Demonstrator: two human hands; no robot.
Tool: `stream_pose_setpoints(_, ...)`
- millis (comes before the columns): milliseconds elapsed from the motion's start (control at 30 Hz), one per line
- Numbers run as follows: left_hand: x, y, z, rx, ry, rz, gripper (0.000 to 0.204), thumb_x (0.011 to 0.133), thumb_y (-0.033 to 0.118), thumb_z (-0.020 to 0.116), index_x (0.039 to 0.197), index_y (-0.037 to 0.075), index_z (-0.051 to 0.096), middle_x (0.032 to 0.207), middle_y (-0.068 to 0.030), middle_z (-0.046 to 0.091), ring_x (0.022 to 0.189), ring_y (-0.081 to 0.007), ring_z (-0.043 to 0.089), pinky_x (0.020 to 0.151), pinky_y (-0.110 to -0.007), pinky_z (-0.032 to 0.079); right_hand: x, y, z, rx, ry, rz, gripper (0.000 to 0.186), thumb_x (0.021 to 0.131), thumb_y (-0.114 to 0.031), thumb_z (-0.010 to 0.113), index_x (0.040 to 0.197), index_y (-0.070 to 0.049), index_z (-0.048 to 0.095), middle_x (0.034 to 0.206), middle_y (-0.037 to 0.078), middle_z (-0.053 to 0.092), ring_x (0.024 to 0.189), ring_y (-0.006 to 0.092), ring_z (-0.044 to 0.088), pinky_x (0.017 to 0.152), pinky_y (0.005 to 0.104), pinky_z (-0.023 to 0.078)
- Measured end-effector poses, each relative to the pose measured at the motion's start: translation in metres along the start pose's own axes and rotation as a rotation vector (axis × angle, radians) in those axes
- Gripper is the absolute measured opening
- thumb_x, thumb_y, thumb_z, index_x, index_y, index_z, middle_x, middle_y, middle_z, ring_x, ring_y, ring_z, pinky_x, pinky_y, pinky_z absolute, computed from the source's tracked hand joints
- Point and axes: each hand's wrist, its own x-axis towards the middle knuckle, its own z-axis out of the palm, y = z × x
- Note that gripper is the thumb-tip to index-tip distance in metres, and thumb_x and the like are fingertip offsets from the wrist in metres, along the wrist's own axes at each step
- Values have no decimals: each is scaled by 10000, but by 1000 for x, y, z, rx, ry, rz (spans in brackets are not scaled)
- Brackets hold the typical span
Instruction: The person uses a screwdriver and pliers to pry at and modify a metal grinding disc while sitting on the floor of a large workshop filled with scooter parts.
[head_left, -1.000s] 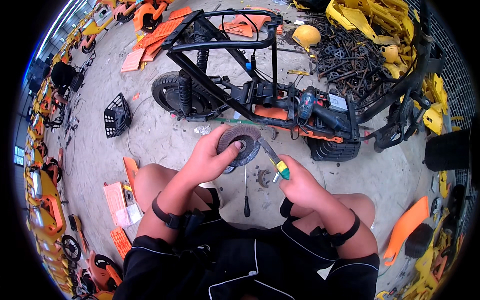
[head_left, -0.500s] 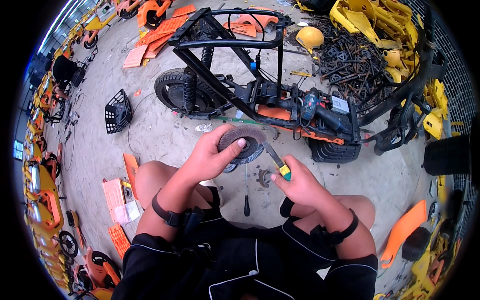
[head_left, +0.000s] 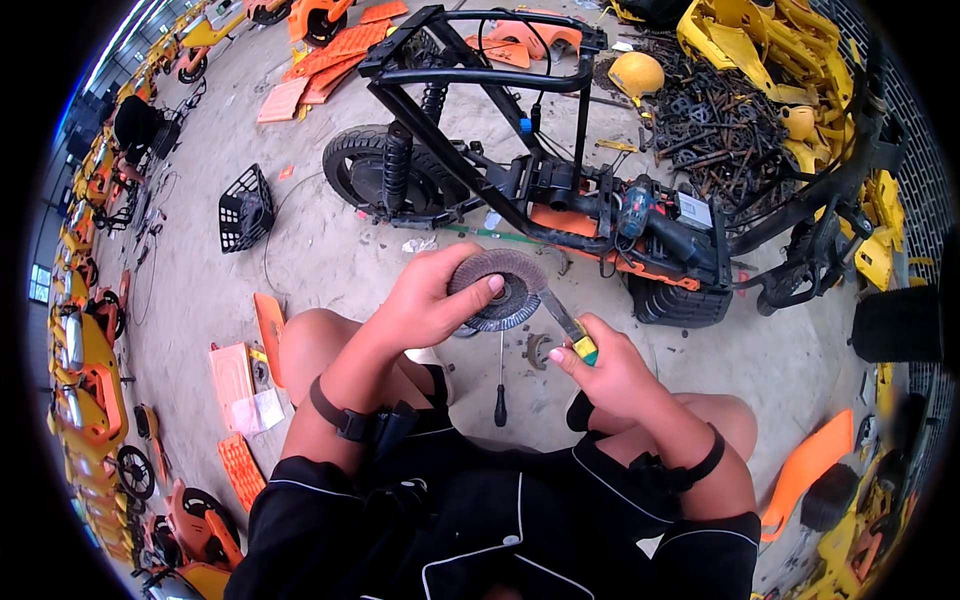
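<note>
"Finished?"

"Seemingly not: the left hand [head_left: 425,300] pinched a round grey abrasive disc [head_left: 519,294], near side of the black metal frame [head_left: 480,76]; the right hand [head_left: 613,368], curled round a yellow-green-handled metal blade [head_left: 562,314], had reached its rim."

The disc [head_left: 517,302] is rough and matt, the blade [head_left: 559,313] probably dull metal, its handle [head_left: 585,349] smooth plastic, the frame [head_left: 460,165] glossy.
</note>
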Motion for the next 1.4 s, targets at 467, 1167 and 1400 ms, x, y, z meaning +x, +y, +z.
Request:
stream_pose_setpoints(467,-6,-8,-5,28,-159,-40,220,937,179,712,945,-30,644,697,-81,619,638,-128,569,596,-312,479,-5,17,-14,-217,-62,-109,414,884,-325,742,1053,14,574,871,248,668,831,444,648,726,484,507)
stream_pose_setpoints(1167,-15,-22,1,49,-414,-85,273,941,263,696,951,-5,648,716,-136,640,649,-231,613,624,-359,484,-15,26,-33,-430,-103,-208,347,815,-237,777,1019,-22,596,927,180,656,922,402,625,775,473,492)
stream_pose_setpoints(1400,-14,-27,-38,-415,25,-300,288,939,201,679,1126,-17,654,931,-41,705,828,-117,649,756,-295,537,-13,59,-48,-476,414,-124,265,819,-137,743,977,-32,557,906,180,642,893,397,621,767,471,492)
